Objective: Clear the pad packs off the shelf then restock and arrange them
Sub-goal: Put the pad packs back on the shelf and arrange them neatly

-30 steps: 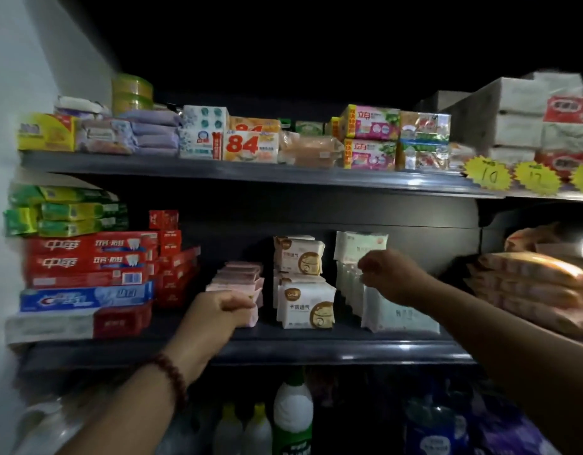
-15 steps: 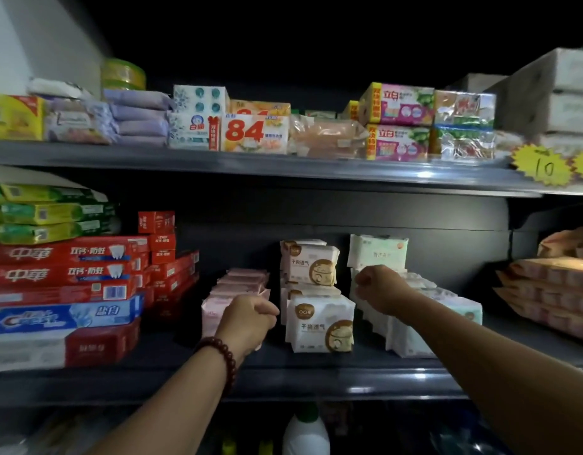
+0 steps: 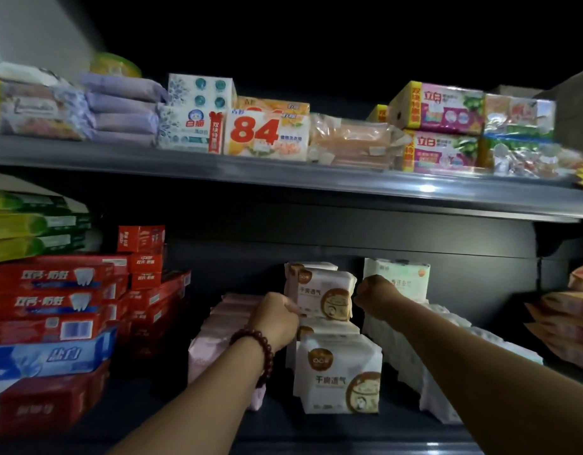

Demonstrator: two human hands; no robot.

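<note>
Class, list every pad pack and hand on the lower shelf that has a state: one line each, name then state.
upper brown-print pack: upright, atop others.
front brown-print pack: upright, untouched.
pink packs: on the shelf, partly hidden by the left arm.
white packs: upright in a row.
left hand: curled, gripping the upper brown-print pack's left edge.
right hand: curled at that pack's right edge; grip unclear.

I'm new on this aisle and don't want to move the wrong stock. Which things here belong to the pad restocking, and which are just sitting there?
Part of the job: pink pad packs, brown-print pad packs, pale green pad packs, lower shelf, left hand, right hand.

Just sitting there: toothpaste boxes, orange 84 pack, upper shelf.
</note>
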